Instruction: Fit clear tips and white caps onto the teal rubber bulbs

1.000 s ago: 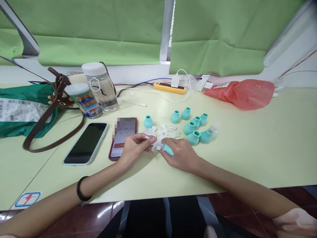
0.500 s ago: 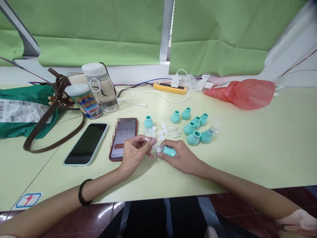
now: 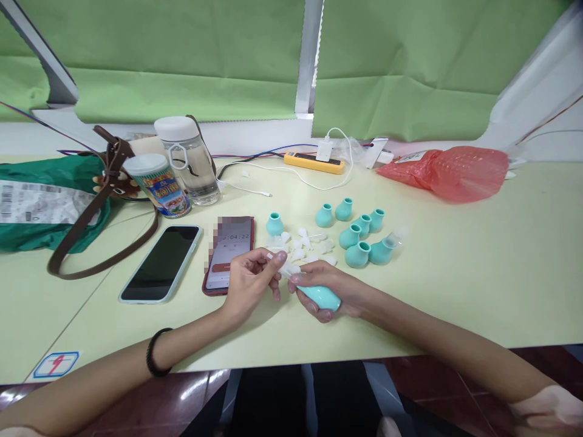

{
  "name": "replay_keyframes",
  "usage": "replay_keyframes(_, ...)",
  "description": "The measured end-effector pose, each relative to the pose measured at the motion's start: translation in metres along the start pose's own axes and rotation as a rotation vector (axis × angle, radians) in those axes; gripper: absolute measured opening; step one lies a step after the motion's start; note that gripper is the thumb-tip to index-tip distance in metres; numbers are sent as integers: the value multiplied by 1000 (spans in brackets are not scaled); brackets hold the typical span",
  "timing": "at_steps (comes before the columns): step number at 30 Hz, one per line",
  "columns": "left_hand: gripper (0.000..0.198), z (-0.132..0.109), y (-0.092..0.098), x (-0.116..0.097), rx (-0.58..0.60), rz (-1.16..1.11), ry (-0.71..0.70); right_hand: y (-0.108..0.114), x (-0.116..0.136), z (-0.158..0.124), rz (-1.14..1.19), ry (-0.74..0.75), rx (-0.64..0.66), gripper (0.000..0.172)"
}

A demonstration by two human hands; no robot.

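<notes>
My right hand (image 3: pixel 328 288) is wrapped round a teal squeeze bulb (image 3: pixel 321 297), which lies tilted with its rounded end toward the front right. Translucent plastic, apparently a nozzle (image 3: pixel 288 268), shows at the bulb's neck between my two hands. My left hand (image 3: pixel 250 276) is closed, thumb against fingers, on a small translucent plastic piece; whether it is joined to the nozzle I cannot tell. Just beyond my hands lie several loose white plastic pieces (image 3: pixel 300 243). One teal bulb (image 3: pixel 274 224) stands behind them. Several more bulbs (image 3: pixel 357 254) stand to the right, one fitted with a clear tip (image 3: pixel 397 238).
Left of my hands lie a phone with a timer (image 3: pixel 230 255) and a dark-screened phone (image 3: pixel 161 264). Further back are a canister (image 3: pixel 161 188), a water bottle (image 3: pixel 194 167), a strapped bag and a green package (image 3: pixel 45 200). A yellow power strip (image 3: pixel 314 162) and red plastic bag (image 3: pixel 455 173) line the back.
My right hand has turned, so more of the teal bulb shows, and its rounded end has swung toward the front right. My left hand keeps its pinch nearly in place.
</notes>
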State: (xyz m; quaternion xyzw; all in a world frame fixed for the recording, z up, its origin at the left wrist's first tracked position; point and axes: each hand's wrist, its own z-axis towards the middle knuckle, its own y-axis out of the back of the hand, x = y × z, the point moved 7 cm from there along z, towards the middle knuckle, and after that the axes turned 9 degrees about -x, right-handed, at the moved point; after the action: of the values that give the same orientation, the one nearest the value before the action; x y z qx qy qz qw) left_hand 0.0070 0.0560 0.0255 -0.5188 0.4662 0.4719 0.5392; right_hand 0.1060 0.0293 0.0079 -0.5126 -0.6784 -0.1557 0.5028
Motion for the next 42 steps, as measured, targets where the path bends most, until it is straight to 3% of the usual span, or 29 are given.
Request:
replay_keyframes(4, 25, 0, -2, 3, 38, -22, 44, -6, -3, -3, 53, -71, 47, 25)
replay_keyframes(23, 24, -6, -4, -3, 23, -47, -35, -9, -2, -4, 81, 11, 31, 21)
replay_keyframes(27, 20, -4, -4, -5, 30, -122, -12, -9, 8, -4, 105, 100, 75, 18)
replay_keyframes(32, 28, -6, -10, -4, 143, -163, 13, -10, 12, -4, 138, 173, 171, 27)
replay_keyframes(38, 29, -6, -7, -4, 105, -75, -77, -16, 12, -6, 56, 226, 191, 20)
replay_keyframes(42, 31, -13, -11, -1, 177, -14, -83, -17, 22, -12, -140, 329, 117, 17)
